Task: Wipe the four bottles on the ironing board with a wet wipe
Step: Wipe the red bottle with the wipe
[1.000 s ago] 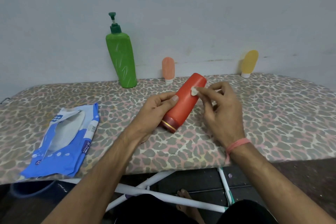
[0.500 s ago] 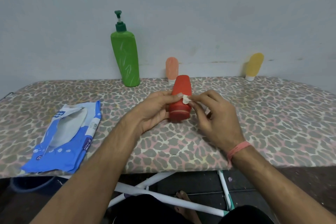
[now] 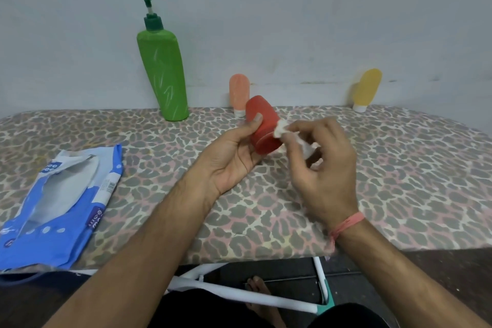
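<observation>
From the head view, the left hand [image 3: 234,157] is closed around the red bottle [image 3: 263,128], holding it tilted above the ironing board [image 3: 399,181]. The right hand [image 3: 324,168] pinches a white wet wipe [image 3: 281,129] against the bottle's side. The green pump bottle [image 3: 163,74], the peach bottle [image 3: 238,93] and the yellow bottle [image 3: 366,88] stand by the wall. A blue wipe pack [image 3: 61,208] lies at left.

The ironing board [image 3: 399,181] has a leopard-print cover. On it stand a green pump bottle [image 3: 163,74], a peach bottle [image 3: 237,92] and a yellow bottle [image 3: 366,88]. A blue wipes packet [image 3: 57,210] lies at its left.
</observation>
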